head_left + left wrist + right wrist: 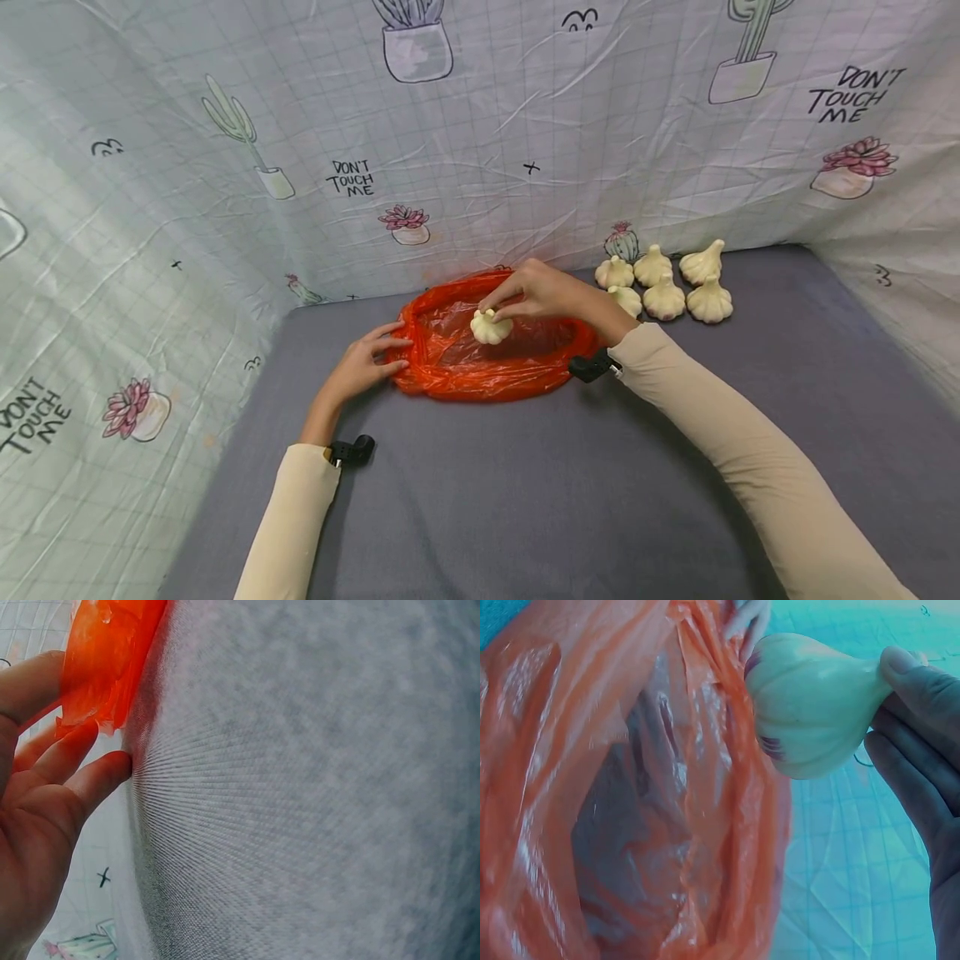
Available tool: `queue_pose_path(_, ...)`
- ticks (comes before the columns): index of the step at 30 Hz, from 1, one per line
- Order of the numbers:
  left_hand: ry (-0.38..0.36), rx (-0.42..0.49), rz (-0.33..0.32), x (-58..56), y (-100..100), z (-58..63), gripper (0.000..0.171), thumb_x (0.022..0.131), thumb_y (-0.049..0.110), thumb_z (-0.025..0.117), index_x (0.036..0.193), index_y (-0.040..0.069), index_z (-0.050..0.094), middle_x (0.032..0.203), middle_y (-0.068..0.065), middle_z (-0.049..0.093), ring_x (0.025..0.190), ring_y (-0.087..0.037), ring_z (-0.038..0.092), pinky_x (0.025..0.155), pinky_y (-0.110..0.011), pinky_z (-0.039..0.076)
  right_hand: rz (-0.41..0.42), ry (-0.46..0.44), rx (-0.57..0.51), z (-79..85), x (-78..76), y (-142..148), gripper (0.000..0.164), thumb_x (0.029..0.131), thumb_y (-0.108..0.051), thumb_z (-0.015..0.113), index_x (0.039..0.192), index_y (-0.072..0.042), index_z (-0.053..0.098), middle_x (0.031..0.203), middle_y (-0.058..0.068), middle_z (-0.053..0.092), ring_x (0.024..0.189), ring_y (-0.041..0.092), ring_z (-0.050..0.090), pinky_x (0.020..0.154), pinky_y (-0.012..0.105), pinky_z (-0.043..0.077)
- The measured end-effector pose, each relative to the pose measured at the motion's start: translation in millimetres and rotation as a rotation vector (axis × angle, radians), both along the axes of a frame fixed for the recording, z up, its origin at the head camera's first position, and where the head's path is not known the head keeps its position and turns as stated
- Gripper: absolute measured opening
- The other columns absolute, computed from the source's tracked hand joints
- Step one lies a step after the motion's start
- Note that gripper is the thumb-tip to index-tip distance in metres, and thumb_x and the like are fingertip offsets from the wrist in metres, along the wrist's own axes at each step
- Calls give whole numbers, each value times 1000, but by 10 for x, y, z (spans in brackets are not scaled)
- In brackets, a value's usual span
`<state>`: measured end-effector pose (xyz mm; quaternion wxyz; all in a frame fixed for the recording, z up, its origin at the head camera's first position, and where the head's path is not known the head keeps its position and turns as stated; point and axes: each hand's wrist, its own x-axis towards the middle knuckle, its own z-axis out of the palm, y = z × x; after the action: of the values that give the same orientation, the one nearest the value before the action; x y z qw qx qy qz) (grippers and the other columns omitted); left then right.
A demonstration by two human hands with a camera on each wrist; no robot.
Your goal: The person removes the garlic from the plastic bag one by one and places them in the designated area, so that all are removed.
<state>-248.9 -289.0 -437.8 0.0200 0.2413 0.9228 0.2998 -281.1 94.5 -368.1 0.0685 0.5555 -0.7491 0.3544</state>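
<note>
An orange plastic bag (487, 385) lies on the grey cloth with its mouth spread wide. At its left rim my left hand (363, 364) rests with spread, fairly straight fingers touching the plastic; the left wrist view shows the fingertips (112, 766) against the bag's edge (109, 667) and the cloth. Over the mouth, my right hand (536, 292) pinches a garlic bulb (490, 327) by its stem. In the right wrist view, the bulb (810, 705) hangs apart from the fingers' palm side, stem between thumb and fingertips, beside the bag's rim (742, 787).
Several more garlic bulbs (663, 297) stand grouped on the cloth right of the bag, one partly hidden by my right forearm. A printed curtain (480, 167) hangs behind and along the sides. Grey cloth (525, 500) extends in front of the bag.
</note>
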Motion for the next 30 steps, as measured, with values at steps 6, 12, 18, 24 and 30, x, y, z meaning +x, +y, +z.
queue_pose_path(6,-11,10,4,12,-9,8,35,92,17,78,126,8,73,156,-7,47,146,-34,38,109,-54,43,-27,31,3,49,37,112,21,85,-11,83,105,-6,82,98,3,79,64,4,52,58,25,42)
queue_pose_path(12,-9,8,-1,14,-6,12,36,92,18,78,126,9,73,155,-7,47,146,-34,38,109,-54,43,-53,42,13,77,100,239,21,85,-11,83,106,-7,82,98,1,79,64,3,50,56,22,39)
queue_pose_path(18,-16,8,-2,3,11,12,36,92,17,77,127,8,72,156,-7,46,146,-34,37,108,-54,44,-108,25,48,54,156,366,21,88,-13,81,108,-8,81,100,1,79,58,5,40,53,23,30)
queue_pose_path(24,-15,8,-6,-1,5,9,36,92,17,77,127,8,72,156,-8,46,146,-34,37,107,-54,45,-112,39,54,41,188,463,22,88,-13,80,110,-8,81,102,2,78,60,4,43,54,23,33)
queue_pose_path(30,-9,16,-11,-1,5,8,36,92,16,78,127,8,72,156,-8,46,146,-34,37,107,-53,45,-105,44,25,36,202,544,22,88,-11,80,110,-8,81,103,3,78,57,3,42,53,21,33)
